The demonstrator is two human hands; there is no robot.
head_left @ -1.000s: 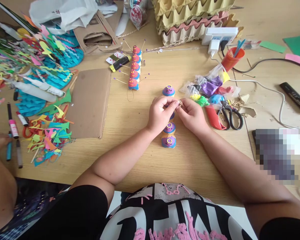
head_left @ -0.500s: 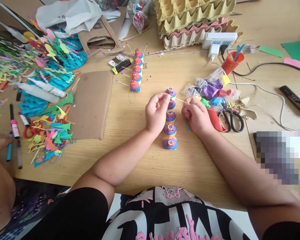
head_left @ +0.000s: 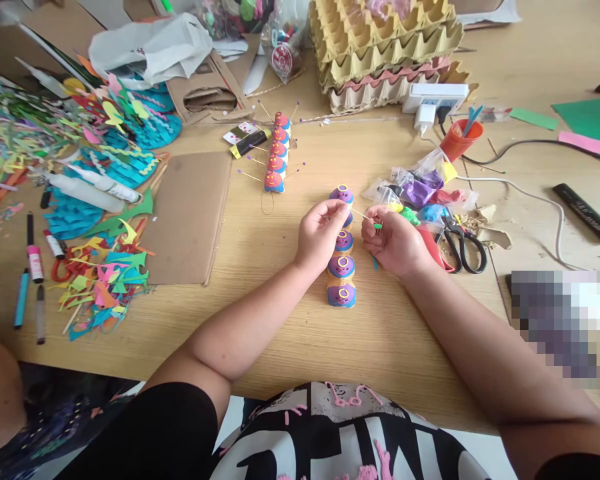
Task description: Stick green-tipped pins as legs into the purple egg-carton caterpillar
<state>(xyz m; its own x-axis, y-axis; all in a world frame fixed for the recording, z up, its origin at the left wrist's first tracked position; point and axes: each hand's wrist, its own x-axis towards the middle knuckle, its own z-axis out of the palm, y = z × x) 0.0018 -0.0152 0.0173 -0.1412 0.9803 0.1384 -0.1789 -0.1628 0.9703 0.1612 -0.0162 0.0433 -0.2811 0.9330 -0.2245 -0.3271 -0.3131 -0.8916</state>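
Note:
A row of purple-and-blue egg-carton cups (head_left: 341,268) with yellow rings forms a caterpillar on the wooden table (head_left: 380,333). My left hand (head_left: 321,233) rests over its middle cups and pinches one end of a thin toothpick (head_left: 361,215). My right hand (head_left: 393,239) pinches the other end, where a small green clay ball (head_left: 377,226) sits, and it also holds more sticks. A finished red-and-blue caterpillar (head_left: 277,153) with sticks poking out stands farther back.
Bags of coloured clay (head_left: 420,190), scissors (head_left: 461,243) and an orange cup (head_left: 460,139) lie right of my hands. Stacked egg trays (head_left: 385,47) and a power strip (head_left: 434,97) are behind. Cardboard (head_left: 187,217), paper scraps (head_left: 103,273), glue bottles (head_left: 87,190) and markers (head_left: 33,260) fill the left.
My hands moved apart along the toothpick, then the right hand turned and a green clay ball shows at its end. The person's hand at the left edge withdrew.

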